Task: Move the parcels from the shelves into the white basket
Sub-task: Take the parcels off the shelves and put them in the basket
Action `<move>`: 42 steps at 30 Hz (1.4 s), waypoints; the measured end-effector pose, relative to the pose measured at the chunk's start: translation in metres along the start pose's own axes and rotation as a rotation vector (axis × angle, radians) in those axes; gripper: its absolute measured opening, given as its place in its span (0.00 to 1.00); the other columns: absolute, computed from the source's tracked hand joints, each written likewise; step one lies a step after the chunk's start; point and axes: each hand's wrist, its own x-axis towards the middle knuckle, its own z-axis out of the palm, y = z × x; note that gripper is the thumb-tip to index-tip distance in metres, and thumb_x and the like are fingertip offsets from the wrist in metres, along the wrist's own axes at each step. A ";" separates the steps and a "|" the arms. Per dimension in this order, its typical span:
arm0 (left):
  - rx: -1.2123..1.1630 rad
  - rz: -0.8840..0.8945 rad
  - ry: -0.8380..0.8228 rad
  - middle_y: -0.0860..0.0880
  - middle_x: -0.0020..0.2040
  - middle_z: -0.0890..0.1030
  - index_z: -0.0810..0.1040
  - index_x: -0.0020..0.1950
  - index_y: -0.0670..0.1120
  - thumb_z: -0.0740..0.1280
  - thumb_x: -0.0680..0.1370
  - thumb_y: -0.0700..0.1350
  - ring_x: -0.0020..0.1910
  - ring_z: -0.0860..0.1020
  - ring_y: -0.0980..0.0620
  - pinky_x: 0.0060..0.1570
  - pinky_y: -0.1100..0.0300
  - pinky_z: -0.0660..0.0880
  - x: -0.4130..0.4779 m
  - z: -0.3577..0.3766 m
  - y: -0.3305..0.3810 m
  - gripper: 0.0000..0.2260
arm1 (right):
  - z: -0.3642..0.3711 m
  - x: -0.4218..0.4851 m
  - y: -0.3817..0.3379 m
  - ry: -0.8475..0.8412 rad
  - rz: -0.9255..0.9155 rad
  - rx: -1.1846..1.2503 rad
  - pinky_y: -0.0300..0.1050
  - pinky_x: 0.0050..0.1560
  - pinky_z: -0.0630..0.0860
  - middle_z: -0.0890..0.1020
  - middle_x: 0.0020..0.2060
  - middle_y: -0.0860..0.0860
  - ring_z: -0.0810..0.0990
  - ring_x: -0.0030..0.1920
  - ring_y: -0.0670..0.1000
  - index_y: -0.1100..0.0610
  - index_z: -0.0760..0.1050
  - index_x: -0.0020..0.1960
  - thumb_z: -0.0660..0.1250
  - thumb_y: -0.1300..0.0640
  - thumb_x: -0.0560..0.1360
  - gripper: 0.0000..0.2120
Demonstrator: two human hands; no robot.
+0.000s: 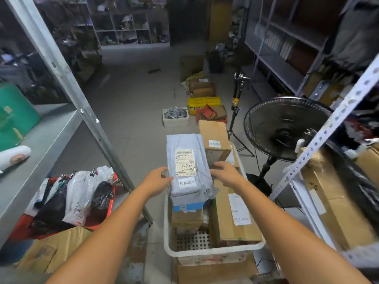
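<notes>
Over the white basket (205, 252), the left hand (159, 179) pinches a grey parcel (187, 160) by one edge; the right hand (224, 174) apparently grips the opposite edge.

Grey labelled parcel (187, 160) above white basket (213, 250)

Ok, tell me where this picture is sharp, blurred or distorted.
Head view: the grey plastic mailer parcel is sharp, its label legible; the far white cubby shelving is dim and soft; the right edge smears; the galvanised steel shelf post at left leans from wide-angle distortion.
</notes>
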 end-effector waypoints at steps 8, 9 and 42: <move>0.351 0.215 -0.035 0.43 0.68 0.73 0.65 0.74 0.51 0.63 0.79 0.52 0.65 0.72 0.44 0.62 0.53 0.69 -0.049 -0.016 0.057 0.23 | -0.044 -0.104 0.010 0.157 -0.013 -0.391 0.47 0.59 0.71 0.75 0.67 0.55 0.74 0.65 0.56 0.53 0.68 0.72 0.63 0.52 0.78 0.23; 0.396 0.254 -0.042 0.44 0.69 0.72 0.65 0.74 0.51 0.63 0.79 0.52 0.66 0.72 0.44 0.63 0.53 0.69 -0.057 -0.012 0.067 0.23 | -0.052 -0.120 0.014 0.173 0.000 -0.417 0.48 0.60 0.71 0.74 0.68 0.55 0.73 0.66 0.56 0.54 0.67 0.73 0.63 0.51 0.78 0.24; 0.929 1.414 -0.883 0.47 0.64 0.78 0.69 0.71 0.52 0.63 0.79 0.53 0.63 0.74 0.46 0.60 0.56 0.71 -0.460 0.672 0.416 0.20 | -0.271 -0.745 0.488 1.107 1.004 0.175 0.46 0.66 0.70 0.76 0.67 0.54 0.73 0.67 0.55 0.54 0.69 0.71 0.64 0.50 0.77 0.23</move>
